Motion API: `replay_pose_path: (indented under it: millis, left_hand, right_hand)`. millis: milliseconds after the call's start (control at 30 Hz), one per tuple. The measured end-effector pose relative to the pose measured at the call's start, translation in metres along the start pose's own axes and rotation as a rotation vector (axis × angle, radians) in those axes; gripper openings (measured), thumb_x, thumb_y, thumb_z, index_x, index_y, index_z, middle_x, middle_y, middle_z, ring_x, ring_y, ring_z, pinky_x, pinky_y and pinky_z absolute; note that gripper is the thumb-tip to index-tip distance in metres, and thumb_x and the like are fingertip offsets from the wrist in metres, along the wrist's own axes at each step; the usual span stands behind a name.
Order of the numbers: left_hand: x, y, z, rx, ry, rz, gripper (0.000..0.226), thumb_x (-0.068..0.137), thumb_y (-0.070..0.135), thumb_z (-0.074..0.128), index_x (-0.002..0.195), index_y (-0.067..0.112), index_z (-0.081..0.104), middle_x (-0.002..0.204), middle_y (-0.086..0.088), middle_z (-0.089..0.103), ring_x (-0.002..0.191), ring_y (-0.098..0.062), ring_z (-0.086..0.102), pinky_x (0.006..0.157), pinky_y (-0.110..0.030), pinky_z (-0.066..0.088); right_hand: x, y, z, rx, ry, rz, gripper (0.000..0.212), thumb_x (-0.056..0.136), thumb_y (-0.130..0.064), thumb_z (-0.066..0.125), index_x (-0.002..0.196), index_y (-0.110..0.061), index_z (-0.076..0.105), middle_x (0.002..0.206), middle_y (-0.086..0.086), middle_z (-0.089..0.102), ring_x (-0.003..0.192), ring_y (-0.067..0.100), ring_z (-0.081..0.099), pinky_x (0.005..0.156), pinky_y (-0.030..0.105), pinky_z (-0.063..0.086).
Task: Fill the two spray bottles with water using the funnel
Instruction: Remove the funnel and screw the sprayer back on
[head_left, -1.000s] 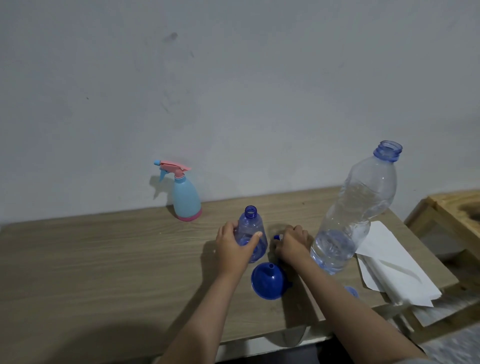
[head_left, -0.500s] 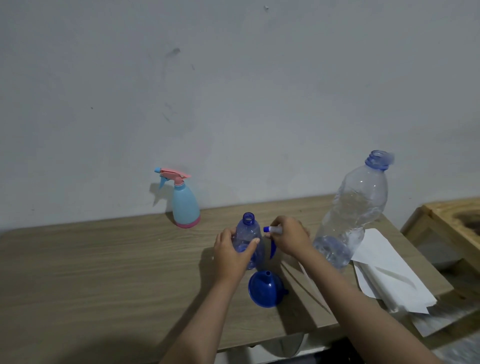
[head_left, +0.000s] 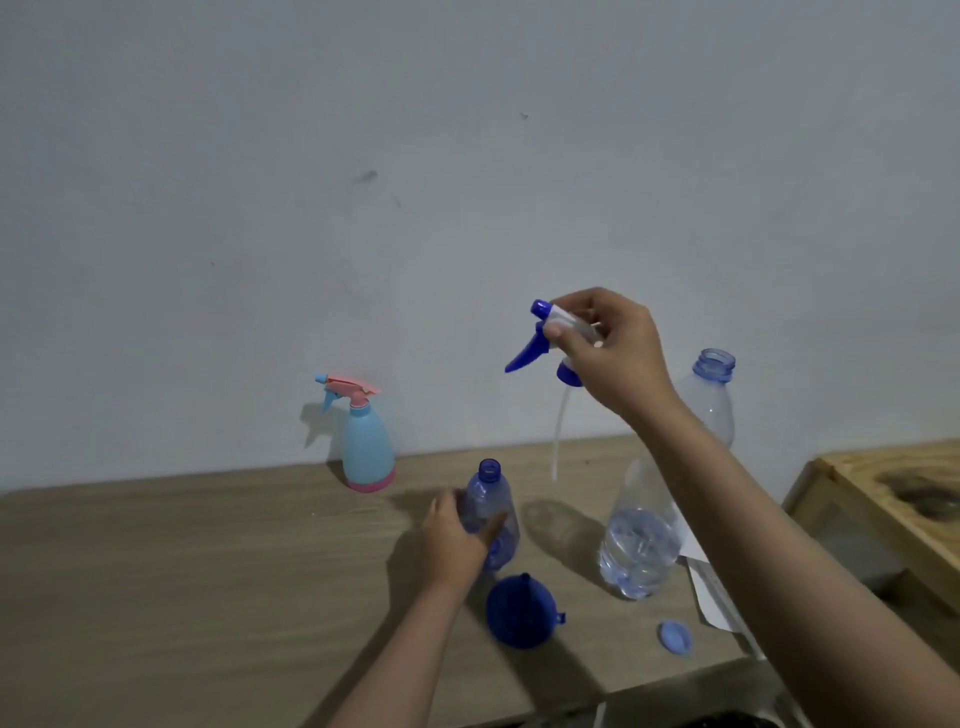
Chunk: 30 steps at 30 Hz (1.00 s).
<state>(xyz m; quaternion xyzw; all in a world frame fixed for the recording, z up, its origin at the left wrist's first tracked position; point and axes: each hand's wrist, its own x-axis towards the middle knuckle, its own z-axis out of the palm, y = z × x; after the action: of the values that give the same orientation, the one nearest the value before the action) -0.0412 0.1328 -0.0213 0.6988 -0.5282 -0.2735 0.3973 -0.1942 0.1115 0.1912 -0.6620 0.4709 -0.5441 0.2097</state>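
My left hand (head_left: 454, 540) grips the small clear-blue spray bottle (head_left: 491, 506), which stands upright and uncapped on the wooden table (head_left: 182, 571). High above it, my right hand (head_left: 608, 348) holds the blue-and-white spray head (head_left: 540, 338), its white dip tube (head_left: 558, 436) hanging down in the air. The blue funnel (head_left: 522, 610) lies mouth-down on the table just in front of the bottle. A light-blue spray bottle with a pink trigger (head_left: 363, 441) stands capped by the wall. The large open water bottle (head_left: 654, 509), water at its bottom, stands to the right.
A blue bottle cap (head_left: 675, 636) lies near the table's front edge. White paper (head_left: 714, 597) sits at the table's right end, partly behind my right arm. A wooden stand (head_left: 893, 493) is beyond the table on the right.
My right hand has picked the spray head up from the table beside the small bottle and raised it high, dip tube dangling. My left hand has kept hold of the bottle.
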Motion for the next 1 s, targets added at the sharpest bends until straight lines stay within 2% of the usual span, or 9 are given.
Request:
replay_pose_path:
  millis: [133, 300, 467, 600, 800, 900, 1000]
  left_hand:
    - [0.001, 0.001, -0.001, -0.017, 0.007, 0.008, 0.047, 0.075, 0.044, 0.077, 0.107, 0.017, 0.057, 0.103, 0.005, 0.058, 0.087, -0.011, 0.055, 0.062, -0.019, 0.037]
    - [0.004, -0.004, 0.004, -0.043, 0.009, 0.018, 0.045, 0.072, 0.046, 0.078, 0.102, 0.018, 0.058, 0.097, 0.003, 0.064, 0.085, -0.013, 0.061, 0.070, -0.026, 0.051]
    - [0.005, -0.006, 0.005, -0.069, 0.009, 0.020, 0.044, 0.072, 0.044, 0.078, 0.103, 0.020, 0.057, 0.097, 0.005, 0.062, 0.089, -0.013, 0.063, 0.078, -0.034, 0.056]
    - [0.004, -0.006, 0.005, -0.074, 0.000, 0.010, 0.051, 0.073, 0.043, 0.078, 0.111, 0.018, 0.056, 0.103, 0.007, 0.056, 0.092, -0.010, 0.057, 0.077, -0.024, 0.051]
    - [0.004, -0.004, 0.006, -0.048, -0.010, -0.016, 0.049, 0.073, 0.044, 0.077, 0.111, 0.021, 0.055, 0.105, 0.009, 0.057, 0.092, -0.007, 0.057, 0.064, -0.014, 0.042]
    - [0.003, -0.002, 0.004, -0.016, -0.004, -0.010, 0.048, 0.074, 0.045, 0.076, 0.112, 0.024, 0.054, 0.105, 0.012, 0.057, 0.087, -0.002, 0.053, 0.057, -0.008, 0.034]
    - [0.003, -0.001, 0.004, -0.011, -0.004, -0.011, 0.049, 0.074, 0.046, 0.075, 0.113, 0.024, 0.055, 0.106, 0.013, 0.057, 0.087, -0.001, 0.053, 0.056, -0.008, 0.033]
  right_hand:
    - [0.010, -0.018, 0.000, 0.116, 0.068, -0.022, 0.009, 0.085, -0.017, 0.068, 0.094, -0.017, 0.067, 0.090, 0.001, 0.070, 0.077, 0.013, 0.063, 0.057, 0.023, 0.050]
    - [0.015, -0.021, 0.013, 0.240, 0.067, 0.026, 0.008, 0.085, -0.015, 0.068, 0.093, -0.016, 0.067, 0.090, 0.005, 0.070, 0.072, 0.013, 0.062, 0.050, 0.016, 0.045]
    - [0.014, -0.010, 0.028, 0.218, 0.042, 0.060, 0.007, 0.085, -0.017, 0.068, 0.091, -0.020, 0.066, 0.090, 0.004, 0.069, 0.073, 0.013, 0.063, 0.052, 0.018, 0.046]
    - [0.008, 0.006, 0.040, 0.184, 0.004, 0.098, 0.008, 0.085, -0.019, 0.069, 0.092, -0.020, 0.066, 0.088, 0.002, 0.067, 0.075, 0.014, 0.062, 0.056, 0.023, 0.049]
    - [-0.012, 0.044, 0.068, 0.106, -0.109, 0.175, 0.009, 0.082, -0.019, 0.073, 0.090, -0.019, 0.068, 0.084, -0.001, 0.063, 0.067, 0.009, 0.057, 0.048, 0.012, 0.044]
    - [-0.023, 0.065, 0.078, 0.082, -0.177, 0.233, 0.010, 0.080, -0.017, 0.075, 0.088, -0.018, 0.070, 0.082, -0.002, 0.065, 0.070, 0.011, 0.058, 0.054, 0.017, 0.047]
    - [-0.032, 0.082, 0.086, 0.072, -0.242, 0.271, 0.011, 0.078, -0.016, 0.076, 0.087, -0.020, 0.070, 0.081, -0.002, 0.067, 0.074, 0.013, 0.060, 0.061, 0.024, 0.050]
